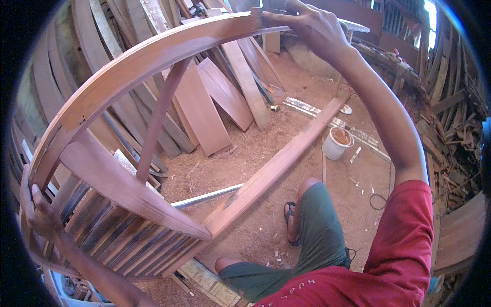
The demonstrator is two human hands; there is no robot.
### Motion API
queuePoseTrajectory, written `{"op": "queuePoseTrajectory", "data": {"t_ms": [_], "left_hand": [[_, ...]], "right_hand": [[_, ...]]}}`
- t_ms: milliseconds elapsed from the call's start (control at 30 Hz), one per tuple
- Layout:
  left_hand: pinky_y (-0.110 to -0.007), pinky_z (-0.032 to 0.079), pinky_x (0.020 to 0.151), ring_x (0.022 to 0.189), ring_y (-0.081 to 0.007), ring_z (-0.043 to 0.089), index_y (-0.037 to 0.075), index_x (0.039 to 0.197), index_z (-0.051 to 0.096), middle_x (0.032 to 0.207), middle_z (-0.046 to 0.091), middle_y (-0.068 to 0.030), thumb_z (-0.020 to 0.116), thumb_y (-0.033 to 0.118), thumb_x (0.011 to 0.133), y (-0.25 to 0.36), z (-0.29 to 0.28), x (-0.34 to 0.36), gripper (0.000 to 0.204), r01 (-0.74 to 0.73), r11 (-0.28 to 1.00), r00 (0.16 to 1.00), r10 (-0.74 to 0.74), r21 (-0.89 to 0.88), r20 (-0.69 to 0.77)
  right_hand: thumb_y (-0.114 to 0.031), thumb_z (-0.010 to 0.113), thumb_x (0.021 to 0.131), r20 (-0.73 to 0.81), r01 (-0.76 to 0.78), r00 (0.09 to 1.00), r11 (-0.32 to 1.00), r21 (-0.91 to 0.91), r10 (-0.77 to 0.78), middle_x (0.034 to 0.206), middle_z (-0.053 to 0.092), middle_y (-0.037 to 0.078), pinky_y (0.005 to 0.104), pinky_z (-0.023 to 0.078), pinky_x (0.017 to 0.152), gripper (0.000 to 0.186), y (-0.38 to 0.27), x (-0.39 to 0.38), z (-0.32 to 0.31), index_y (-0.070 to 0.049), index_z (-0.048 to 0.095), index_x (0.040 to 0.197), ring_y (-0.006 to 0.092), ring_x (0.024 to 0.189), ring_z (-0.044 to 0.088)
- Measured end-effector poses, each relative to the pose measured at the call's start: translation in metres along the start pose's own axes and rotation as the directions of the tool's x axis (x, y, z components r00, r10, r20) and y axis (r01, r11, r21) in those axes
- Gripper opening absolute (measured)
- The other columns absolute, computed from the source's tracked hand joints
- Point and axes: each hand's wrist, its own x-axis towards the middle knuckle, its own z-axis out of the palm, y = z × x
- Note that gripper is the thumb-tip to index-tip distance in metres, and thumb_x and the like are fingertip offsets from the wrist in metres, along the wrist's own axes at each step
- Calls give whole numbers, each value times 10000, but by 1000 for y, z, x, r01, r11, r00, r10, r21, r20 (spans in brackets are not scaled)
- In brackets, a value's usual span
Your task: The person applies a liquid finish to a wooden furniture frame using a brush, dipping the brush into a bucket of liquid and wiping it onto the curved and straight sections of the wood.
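Note:
A large wooden frame (128, 64) with a curved outer rail stands tilted in front of me. It has a straight stile (286, 161), a diagonal brace (162, 115), a curved inner rail (128, 181) and several louvre slats (123, 240) at the lower left. My left hand (43, 217) is closed round the frame's edge at the far left, its fingertips partly hidden. At the top, my right hand (319, 30) reaches over the curved rail. Its fingers press a small dark brown piece (257, 18), perhaps folded sandpaper, against the wood.
Boards and panels (202, 110) lean along the back and left. A white bucket (336, 145) with brown contents stands on the sawdust-covered floor (245, 161). A pale metal bar (207, 195) lies beneath the frame. Scrap wood (450, 169) is heaped at the right.

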Motion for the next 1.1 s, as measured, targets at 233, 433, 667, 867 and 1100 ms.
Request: {"op": "queuePoseTrajectory", "data": {"t_ms": [233,433,667,867,1100], "left_hand": [[-368,417,1091,1260,-274,582,12,1331,623,1352,631,-141,431,196,976,-7,0,-3,443,-41,998,999,42,55,-24],[-385,479,1020,1137,-284,658,46,1239,688,1221,702,-131,512,157,928,19,-2,5,375,-113,986,982,130,123,-137],[-393,493,1009,1125,-280,663,91,1204,712,1199,716,-95,552,151,910,25,-13,9,341,-124,979,979,147,160,-143],[-392,497,1012,1140,-275,660,100,1205,714,1201,716,-94,550,191,928,42,-6,4,335,-79,989,986,96,125,-135],[-407,494,1018,1149,-283,659,122,1201,721,1201,716,-100,560,254,934,33,-7,4,338,-57,988,989,75,145,-124]], "right_hand": [[-107,595,889,307,-310,895,946,-93,324,1072,562,106,414,563,728,536,13,-18,-4,-338,597,1372,286,932,684],[-252,616,1002,237,-489,831,459,742,503,926,695,78,336,500,683,408,-35,-74,3,-90,608,1376,140,777,626],[-145,695,928,22,-232,872,373,898,489,937,591,142,355,528,728,470,-209,-19,-40,-125,603,1388,232,826,618],[-105,664,929,-22,-230,806,347,909,592,1020,532,235,436,540,734,467,-270,42,-37,6,562,1372,371,859,621],[-111,626,927,118,-350,837,359,865,534,1041,545,289,467,560,696,462,-282,34,-51,2,557,1370,440,819,646]]}}
